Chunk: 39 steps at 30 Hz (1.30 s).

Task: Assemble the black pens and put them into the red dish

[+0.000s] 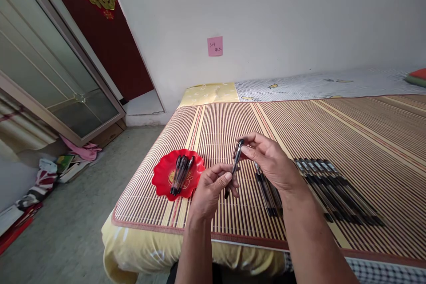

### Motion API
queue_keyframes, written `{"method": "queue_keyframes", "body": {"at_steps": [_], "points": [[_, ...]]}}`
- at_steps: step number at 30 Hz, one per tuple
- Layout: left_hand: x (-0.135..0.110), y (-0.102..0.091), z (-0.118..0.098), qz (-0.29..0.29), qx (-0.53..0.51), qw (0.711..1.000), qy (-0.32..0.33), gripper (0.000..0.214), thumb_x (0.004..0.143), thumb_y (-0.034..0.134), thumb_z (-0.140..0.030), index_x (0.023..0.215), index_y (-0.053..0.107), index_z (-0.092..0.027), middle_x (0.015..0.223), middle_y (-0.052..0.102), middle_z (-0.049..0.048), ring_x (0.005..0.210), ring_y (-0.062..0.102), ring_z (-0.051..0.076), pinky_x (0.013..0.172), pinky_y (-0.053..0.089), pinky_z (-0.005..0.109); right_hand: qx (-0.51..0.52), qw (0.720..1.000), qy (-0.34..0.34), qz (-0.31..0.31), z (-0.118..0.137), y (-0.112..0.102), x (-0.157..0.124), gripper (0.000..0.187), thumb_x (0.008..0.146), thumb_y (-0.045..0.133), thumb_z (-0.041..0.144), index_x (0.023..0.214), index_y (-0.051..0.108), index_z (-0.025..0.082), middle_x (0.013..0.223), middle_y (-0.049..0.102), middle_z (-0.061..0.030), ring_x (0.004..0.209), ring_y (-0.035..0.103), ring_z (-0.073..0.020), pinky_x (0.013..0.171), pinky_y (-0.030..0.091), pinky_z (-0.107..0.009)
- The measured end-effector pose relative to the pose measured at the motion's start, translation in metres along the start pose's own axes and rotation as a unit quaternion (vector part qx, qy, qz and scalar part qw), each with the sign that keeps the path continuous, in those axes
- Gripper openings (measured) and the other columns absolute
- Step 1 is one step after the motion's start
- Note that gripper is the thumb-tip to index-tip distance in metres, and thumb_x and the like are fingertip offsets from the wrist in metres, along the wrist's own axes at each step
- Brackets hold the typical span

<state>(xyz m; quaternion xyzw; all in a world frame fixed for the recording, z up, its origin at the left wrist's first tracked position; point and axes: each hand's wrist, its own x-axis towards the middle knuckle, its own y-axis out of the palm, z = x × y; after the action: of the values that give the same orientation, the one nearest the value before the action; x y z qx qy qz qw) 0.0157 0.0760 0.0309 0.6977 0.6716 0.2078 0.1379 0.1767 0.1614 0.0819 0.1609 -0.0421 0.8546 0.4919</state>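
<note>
Both hands hold one black pen (236, 159) in the air above the mat, tilted with its capped end up. My left hand (214, 186) pinches the lower barrel between thumb and fingers. At the cap, my right hand (266, 155) closes its thumb and forefinger on the clip end. To the left, several capped pens (181, 176) lie together in a red scalloped plate (159, 182). Under my right forearm, a few pens (265, 193) lie on the mat, partly hidden. Farther right, several more pens (336, 191) lie side by side in a slanted row.
A striped bamboo mat (226, 120) covers the bed, over a yellow patterned sheet (149, 248). The bed's left edge drops to a grey floor (100, 199). A pink note (214, 46) sticks to the wall. Books and cloths (71, 159) lie by the glass-panelled door (63, 66).
</note>
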Motion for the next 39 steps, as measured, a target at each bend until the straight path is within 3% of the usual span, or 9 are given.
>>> {"method": "queue_keyframes", "body": {"at_steps": [8, 12, 16, 18, 21, 25, 28, 33, 39], "points": [[0.000, 0.003, -0.005, -0.015, 0.043, 0.999, -0.025, 0.032, 0.082, 0.082, -0.037, 0.099, 0.070, -0.013, 0.073, 0.072, 0.0023, 0.060, 0.065, 0.011, 0.060, 0.049, 0.022, -0.024, 0.999, 0.038, -0.002, -0.006, -0.004, 0.002, 0.034, 0.092, 0.070, 0.040, 0.120, 0.070, 0.021, 0.101, 0.073, -0.0063, 0.089, 0.069, -0.0172, 0.081, 0.060, -0.033], [0.001, 0.003, -0.005, -0.063, 0.097, 0.993, -0.031, 0.032, 0.075, 0.085, -0.037, 0.091, 0.069, -0.014, 0.071, 0.067, -0.0003, 0.062, 0.061, 0.009, 0.062, 0.045, 0.020, -0.053, 0.995, 0.035, -0.078, -0.008, -0.009, 0.003, 0.038, 0.091, 0.071, 0.047, 0.118, 0.071, 0.020, 0.102, 0.075, -0.0082, 0.087, 0.071, -0.0182, 0.078, 0.061, -0.034], [-0.004, -0.015, -0.012, -0.150, 0.218, 0.964, -0.006, 0.028, 0.075, 0.079, -0.038, 0.087, 0.069, -0.015, 0.067, 0.062, -0.0018, 0.060, 0.055, 0.011, 0.059, 0.041, 0.022, -0.126, 0.982, 0.031, -0.139, -0.011, -0.015, 0.004, 0.039, 0.090, 0.071, 0.046, 0.118, 0.071, 0.019, 0.103, 0.075, -0.0107, 0.096, 0.073, -0.0230, 0.082, 0.061, -0.038], [-0.009, -0.032, -0.020, -0.239, 0.340, 0.909, 0.016, 0.022, 0.077, 0.075, -0.036, 0.085, 0.070, -0.015, 0.066, 0.063, 0.0000, 0.061, 0.057, 0.014, 0.059, 0.041, 0.025, -0.156, 0.978, 0.030, -0.137, -0.015, -0.017, 0.004, 0.038, 0.090, 0.071, 0.044, 0.117, 0.071, 0.018, 0.105, 0.074, -0.0114, 0.100, 0.072, -0.0242, 0.088, 0.061, -0.043], [-0.016, -0.057, -0.032, -0.363, 0.515, 0.777, 0.017, 0.015, 0.081, 0.071, -0.030, 0.088, 0.072, -0.017, 0.073, 0.070, 0.0049, 0.071, 0.065, 0.023, 0.066, 0.045, 0.032, -0.172, 0.977, 0.022, -0.122, -0.019, -0.015, 0.005, 0.036, 0.089, 0.071, 0.043, 0.115, 0.072, 0.018, 0.107, 0.073, -0.0112, 0.101, 0.072, -0.0244, 0.095, 0.059, -0.049], [-0.018, -0.074, -0.035, -0.393, 0.636, 0.664, -0.011, 0.011, 0.086, 0.065, -0.024, 0.092, 0.072, -0.019, 0.088, 0.074, 0.0101, 0.086, 0.070, 0.031, 0.076, 0.049, 0.039, -0.190, 0.977, 0.024, -0.096, -0.021, -0.011, 0.006, 0.034, 0.091, 0.069, 0.043, 0.114, 0.072, 0.019, 0.107, 0.074, -0.0107, 0.100, 0.072, -0.0239, 0.097, 0.058, -0.051], [-0.016, -0.072, -0.033, -0.413, 0.668, 0.618, -0.019, 0.014, 0.086, 0.068, -0.026, 0.096, 0.072, -0.018, 0.098, 0.072, 0.0126, 0.093, 0.070, 0.032, 0.079, 0.051, 0.041, -0.197, 0.977, 0.020, -0.079, -0.019, -0.010, 0.006, 0.033, 0.092, 0.068, 0.043, 0.114, 0.072, 0.018, 0.105, 0.074, -0.0111, 0.098, 0.072, -0.0237, 0.096, 0.058, -0.051], [-0.017, -0.064, -0.038, -0.453, 0.650, 0.609, 0.034, 0.025, 0.090, 0.065, -0.033, 0.109, 0.070, -0.017, 0.107, 0.069, 0.0119, 0.097, 0.067, 0.029, 0.086, 0.051, 0.041, -0.180, 0.980, 0.019, -0.085, -0.015, -0.011, 0.004, 0.033, 0.090, 0.070, 0.041, 0.113, 0.073, 0.018, 0.103, 0.075, -0.0110, 0.095, 0.073, -0.0231, 0.092, 0.061, -0.049], [-0.030, -0.042, -0.048, -0.416, 0.564, 0.702, 0.132, 0.016, 0.090, 0.061, -0.034, 0.085, 0.068, -0.020, 0.079, 0.071, 0.0051, 0.072, 0.065, 0.022, 0.071, 0.048, 0.033, -0.181, 0.976, -0.022, -0.118, -0.003, -0.018, -0.006, 0.033, 0.089, 0.071, 0.041, 0.110, 0.073, 0.016, 0.097, 0.075, -0.0104, 0.089, 0.073, -0.0225, 0.088, 0.061, -0.047]]}}
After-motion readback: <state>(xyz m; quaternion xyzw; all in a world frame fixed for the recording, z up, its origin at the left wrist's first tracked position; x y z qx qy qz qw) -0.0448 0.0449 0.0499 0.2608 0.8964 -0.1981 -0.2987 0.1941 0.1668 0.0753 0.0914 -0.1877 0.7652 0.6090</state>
